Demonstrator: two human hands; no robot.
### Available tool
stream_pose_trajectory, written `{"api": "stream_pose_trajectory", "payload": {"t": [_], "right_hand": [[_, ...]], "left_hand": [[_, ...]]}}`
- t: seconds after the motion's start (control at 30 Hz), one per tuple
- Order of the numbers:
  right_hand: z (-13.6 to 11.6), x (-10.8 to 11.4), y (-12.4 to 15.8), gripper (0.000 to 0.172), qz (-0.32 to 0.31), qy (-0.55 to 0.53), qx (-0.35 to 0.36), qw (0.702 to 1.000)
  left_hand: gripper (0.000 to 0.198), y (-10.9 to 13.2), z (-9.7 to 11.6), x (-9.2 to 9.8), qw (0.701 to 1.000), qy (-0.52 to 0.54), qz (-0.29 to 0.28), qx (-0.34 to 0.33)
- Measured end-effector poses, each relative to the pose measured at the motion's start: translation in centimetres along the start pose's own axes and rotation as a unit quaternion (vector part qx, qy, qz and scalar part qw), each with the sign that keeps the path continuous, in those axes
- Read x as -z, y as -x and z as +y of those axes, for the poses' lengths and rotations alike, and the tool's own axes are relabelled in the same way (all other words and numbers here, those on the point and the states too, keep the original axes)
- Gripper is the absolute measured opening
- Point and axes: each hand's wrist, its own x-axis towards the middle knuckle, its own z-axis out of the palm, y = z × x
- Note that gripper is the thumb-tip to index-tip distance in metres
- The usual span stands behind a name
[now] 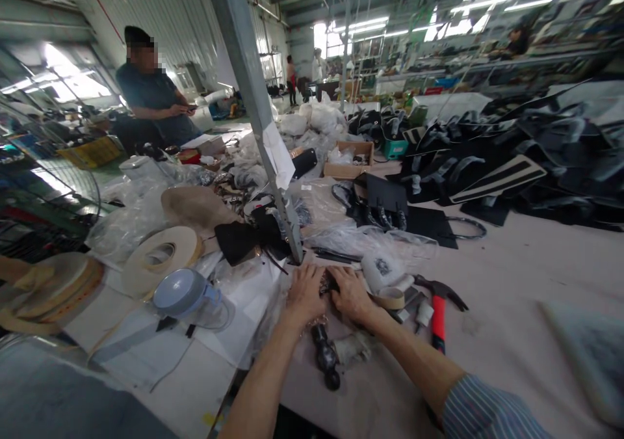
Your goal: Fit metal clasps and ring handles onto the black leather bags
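In the middle of the head view, my left hand (307, 294) and my right hand (350, 294) are close together at the foot of a grey metal post. Both have curled fingers around a small dark, shiny bundle (324, 284), possibly wrapped in clear plastic; its kind is unclear. Just below the hands lies a dark metal ball-peen hammer head (325, 354), beside a crumpled piece of clear plastic (351, 349). Right of my right hand are a roll of tape (391, 298) and a claw hammer (439, 309) with a red and black handle.
The grey post (258, 101) rises directly ahead. To the left are a lidded clear jar (188, 296) and large tape rolls (160, 260). Black bag pieces (487, 159) are heaped at the right, behind a pale slab (585, 354). A person (151, 94) stands far left.
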Motion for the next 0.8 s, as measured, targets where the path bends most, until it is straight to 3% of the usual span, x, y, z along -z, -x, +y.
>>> {"api": "stream_pose_trajectory", "payload": {"t": [0.07, 0.13, 0.27, 0.37, 0.5, 0.6, 0.8], "right_hand": [[-0.2, 0.3, 0.1, 0.063, -0.002, 0.022, 0.009, 1.0], [-0.3, 0.6, 0.1, 0.057, -0.007, 0.042, 0.02, 0.999], [-0.2, 0.9, 0.1, 0.036, -0.014, 0.075, 0.042, 0.996], [0.0, 1.1, 0.2, 0.031, -0.007, 0.092, 0.04, 0.995], [-0.2, 1.4, 0.6, 0.028, -0.012, 0.082, 0.038, 0.996], [-1.0, 1.4, 0.5, 0.036, -0.025, 0.039, 0.041, 0.998], [-4.0, -0.8, -2.1, 0.049, -0.069, -0.033, 0.02, 0.997]], "left_hand": [[0.054, -0.8, -0.4, -0.1, 0.999, 0.01, -0.033, -0.005], [0.037, -0.9, -1.1, -0.1, 0.999, 0.025, -0.03, 0.017], [0.012, -0.2, -2.4, -0.2, 0.996, 0.069, 0.019, 0.046], [0.001, 0.6, -2.8, -0.4, 0.992, 0.101, 0.059, 0.047], [0.01, 2.1, -2.2, -0.5, 0.98, 0.157, 0.1, 0.066], [0.008, 3.6, -1.6, -0.7, 0.974, 0.183, 0.12, 0.059], [0.016, 6.6, -1.0, -0.5, 0.979, 0.174, 0.111, 0.008]]}}
